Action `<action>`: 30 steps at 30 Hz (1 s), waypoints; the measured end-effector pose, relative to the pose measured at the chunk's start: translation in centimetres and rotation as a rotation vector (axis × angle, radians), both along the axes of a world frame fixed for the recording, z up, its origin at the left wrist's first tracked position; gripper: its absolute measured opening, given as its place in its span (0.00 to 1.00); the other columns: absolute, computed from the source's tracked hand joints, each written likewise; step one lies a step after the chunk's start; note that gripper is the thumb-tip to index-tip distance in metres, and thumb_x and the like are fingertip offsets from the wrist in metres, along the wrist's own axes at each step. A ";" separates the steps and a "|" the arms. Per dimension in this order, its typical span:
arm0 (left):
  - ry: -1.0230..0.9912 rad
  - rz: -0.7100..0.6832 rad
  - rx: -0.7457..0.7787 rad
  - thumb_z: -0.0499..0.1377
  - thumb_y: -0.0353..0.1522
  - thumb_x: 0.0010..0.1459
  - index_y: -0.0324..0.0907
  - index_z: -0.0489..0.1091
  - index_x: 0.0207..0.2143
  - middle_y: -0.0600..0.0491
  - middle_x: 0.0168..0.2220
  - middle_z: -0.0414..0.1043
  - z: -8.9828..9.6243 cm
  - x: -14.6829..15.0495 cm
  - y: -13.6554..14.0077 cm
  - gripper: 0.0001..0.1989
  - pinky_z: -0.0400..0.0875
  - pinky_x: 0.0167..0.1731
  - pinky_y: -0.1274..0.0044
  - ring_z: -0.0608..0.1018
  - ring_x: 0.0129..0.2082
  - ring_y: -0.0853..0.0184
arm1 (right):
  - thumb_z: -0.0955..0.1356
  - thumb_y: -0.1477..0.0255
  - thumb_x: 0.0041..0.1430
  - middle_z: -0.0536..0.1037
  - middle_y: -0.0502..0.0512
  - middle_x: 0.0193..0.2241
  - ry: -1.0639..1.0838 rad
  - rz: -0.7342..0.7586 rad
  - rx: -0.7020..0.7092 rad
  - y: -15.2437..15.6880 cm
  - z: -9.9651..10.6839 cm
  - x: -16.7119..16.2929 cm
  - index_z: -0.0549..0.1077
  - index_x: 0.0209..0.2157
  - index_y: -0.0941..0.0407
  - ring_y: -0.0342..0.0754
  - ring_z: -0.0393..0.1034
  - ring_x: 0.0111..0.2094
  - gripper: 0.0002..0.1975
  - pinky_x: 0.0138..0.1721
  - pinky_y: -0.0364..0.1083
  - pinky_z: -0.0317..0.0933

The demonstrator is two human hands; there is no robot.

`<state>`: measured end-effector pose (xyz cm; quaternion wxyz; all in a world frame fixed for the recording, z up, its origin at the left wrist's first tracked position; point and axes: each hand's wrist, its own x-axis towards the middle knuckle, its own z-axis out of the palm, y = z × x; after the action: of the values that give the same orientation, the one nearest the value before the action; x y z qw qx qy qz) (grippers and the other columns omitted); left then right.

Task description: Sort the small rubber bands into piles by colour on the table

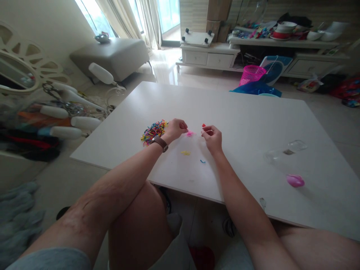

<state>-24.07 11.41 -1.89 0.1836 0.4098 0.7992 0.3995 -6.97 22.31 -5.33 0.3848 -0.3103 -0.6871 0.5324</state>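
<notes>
My left hand [176,129], with a watch on its wrist, has its fingertips pinched together beside a small cluster of pink bits [190,133]; anything between them is too small to make out. My right hand [213,138] is also closed in a pinch, close to a few red bits [204,125] just beyond its fingers. What it holds, if anything, cannot be made out. Left of my left hand lies a heap of many-coloured small strips, like tiny elastic bands [153,132]. Nearer me are a few yellow strips [185,153] and a blue strip [203,161].
On the right of the white table [247,123] lie a clear plastic bottle [288,151] and a shiny pink object [295,180]. A small clear scrap [262,203] sits at the front edge. Beyond the table are a pink basket [251,75] and blue plastic [255,88].
</notes>
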 end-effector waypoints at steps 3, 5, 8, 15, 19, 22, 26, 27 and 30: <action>0.075 -0.007 -0.022 0.71 0.29 0.49 0.39 0.79 0.30 0.49 0.31 0.81 0.1 0.4 0.1 0.05 0.70 0.34 0.75 0.79 0.31 0.66 | 0.70 0.63 0.52 0.78 0.51 0.30 -0.015 0.003 0.012 0.0 0.0 0.1 0.74 0.31 0.53 0.47 0.72 0.28 0.08 0.31 0.47 0.67; 0.118 0.010 -0.029 0.71 0.31 0.50 0.40 0.79 0.30 0.49 0.32 0.81 0.2 0.5 0.2 0.05 0.70 0.35 0.75 0.79 0.32 0.66 | 0.69 0.64 0.53 0.79 0.52 0.31 -0.047 -0.003 0.059 0.0 -0.2 0.1 0.74 0.32 0.53 0.49 0.72 0.29 0.07 0.33 0.49 0.68; 0.098 0.053 -0.035 0.67 0.33 0.55 0.40 0.79 0.31 0.49 0.31 0.81 0.6 0.1 0.1 0.05 0.70 0.33 0.76 0.79 0.31 0.66 | 0.69 0.67 0.53 0.81 0.57 0.40 -0.149 0.042 0.202 -0.1 -0.6 0.0 0.74 0.37 0.53 0.53 0.74 0.38 0.08 0.41 0.53 0.70; -0.098 0.220 0.114 0.61 0.34 0.58 0.38 0.76 0.33 0.47 0.33 0.81 2.3 -3.0 -2.7 0.08 0.70 0.29 0.79 0.80 0.28 0.68 | 0.69 0.71 0.56 0.80 0.58 0.50 -0.450 0.276 0.438 -1.3 -0.7 -0.1 0.74 0.48 0.50 0.61 0.69 0.56 0.17 0.58 0.65 0.60; 0.005 0.298 0.083 0.63 0.32 0.52 0.39 0.78 0.32 0.48 0.30 0.80 2.4 -5.0 -5.7 0.07 0.69 0.29 0.78 0.78 0.28 0.67 | 0.68 0.70 0.57 0.79 0.59 0.50 -0.424 0.212 0.420 -1.0 -0.7 -0.1 0.74 0.46 0.51 0.61 0.70 0.55 0.14 0.57 0.64 0.61; 0.054 0.270 0.002 0.65 0.34 0.49 0.40 0.80 0.32 0.50 0.28 0.79 2.1 -6.2 -8.0 0.09 0.68 0.28 0.77 0.76 0.27 0.67 | 0.68 0.71 0.55 0.79 0.59 0.46 -0.366 0.176 0.387 -0.5 -0.9 -0.1 0.74 0.41 0.52 0.60 0.72 0.52 0.10 0.55 0.61 0.64; 0.040 0.164 -0.057 0.68 0.36 0.43 0.40 0.80 0.30 0.50 0.27 0.79 1.9 -7.2 -10.5 0.11 0.67 0.27 0.77 0.75 0.26 0.67 | 0.68 0.71 0.54 0.80 0.59 0.42 -0.299 0.153 0.396 -0.4 -1.2 -0.2 0.74 0.38 0.52 0.60 0.73 0.48 0.08 0.53 0.59 0.65; 0.029 0.130 -0.076 0.69 0.37 0.41 0.40 0.80 0.29 0.50 0.27 0.79 1.9 -7.3 -10.9 0.12 0.66 0.26 0.77 0.75 0.26 0.67 | 0.68 0.71 0.54 0.80 0.59 0.41 -0.290 0.151 0.402 -0.4 -1.2 -0.2 0.74 0.37 0.52 0.60 0.73 0.48 0.07 0.52 0.59 0.65; 0.007 0.011 -0.166 0.71 0.38 0.38 0.41 0.81 0.28 0.52 0.25 0.77 2.0 -7.3 -11.6 0.14 0.66 0.26 0.77 0.74 0.25 0.67 | 0.67 0.71 0.54 0.80 0.59 0.40 -0.279 0.154 0.414 -0.4 -1.4 -0.1 0.75 0.36 0.52 0.59 0.73 0.48 0.07 0.51 0.58 0.65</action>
<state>-31.38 -0.21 0.11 0.2119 0.3904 0.8324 0.3313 -7.10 21.90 -6.73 0.2997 -0.2422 -0.8495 0.3604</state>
